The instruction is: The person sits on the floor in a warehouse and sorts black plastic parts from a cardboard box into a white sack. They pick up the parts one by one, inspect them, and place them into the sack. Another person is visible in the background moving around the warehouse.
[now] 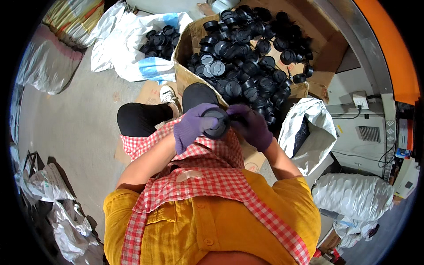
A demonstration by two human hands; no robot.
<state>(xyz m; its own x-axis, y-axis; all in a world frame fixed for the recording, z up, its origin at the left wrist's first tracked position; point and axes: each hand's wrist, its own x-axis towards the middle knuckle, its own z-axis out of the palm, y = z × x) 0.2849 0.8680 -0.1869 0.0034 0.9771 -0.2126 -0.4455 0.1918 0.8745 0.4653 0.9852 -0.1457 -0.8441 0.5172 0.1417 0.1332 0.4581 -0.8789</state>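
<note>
In purple gloves, both my hands meet above my lap. My left hand (pixel 194 126) is closed round a round black plastic cap (pixel 216 128), with the thumb lying across its face. Against the cap's right side is my right hand (pixel 251 126), its fingers curled in; whatever its fingertips pinch is too dark to make out. Just beyond my hands a cardboard box (pixel 187 77) holds a heap of similar black caps (pixel 243 62), some with thin stems sticking out.
A white sack (pixel 112 44) with more black caps lies at the far left. To the right stands an open white sack (pixel 324 121) with something dark inside, beside a pale machine (pixel 360 121) with an orange panel (pixel 395 48). Plastic bags (pixel 66 221) lie at the lower left.
</note>
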